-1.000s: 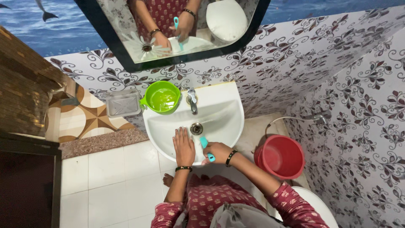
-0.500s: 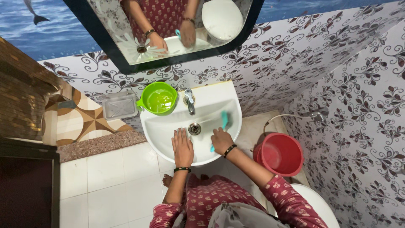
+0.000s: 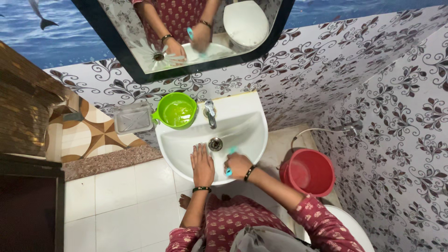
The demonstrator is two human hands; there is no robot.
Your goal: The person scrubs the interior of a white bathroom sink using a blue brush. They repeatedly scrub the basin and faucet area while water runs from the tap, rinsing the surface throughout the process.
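Patterned black-and-white floral wallpaper covers the far and right walls around a white ceramic washbasin (image 3: 242, 121). My left hand (image 3: 202, 164) lies flat and open on the basin's near inner slope, just left of the metal drain (image 3: 215, 143). My right hand (image 3: 237, 164) is closed around a slim turquoise plastic brush (image 3: 230, 151), its head touching the bowl right of the drain. On the basin's far left rim sits a lime-green plastic mug (image 3: 176, 110); a red plastic bucket (image 3: 308, 171) stands right
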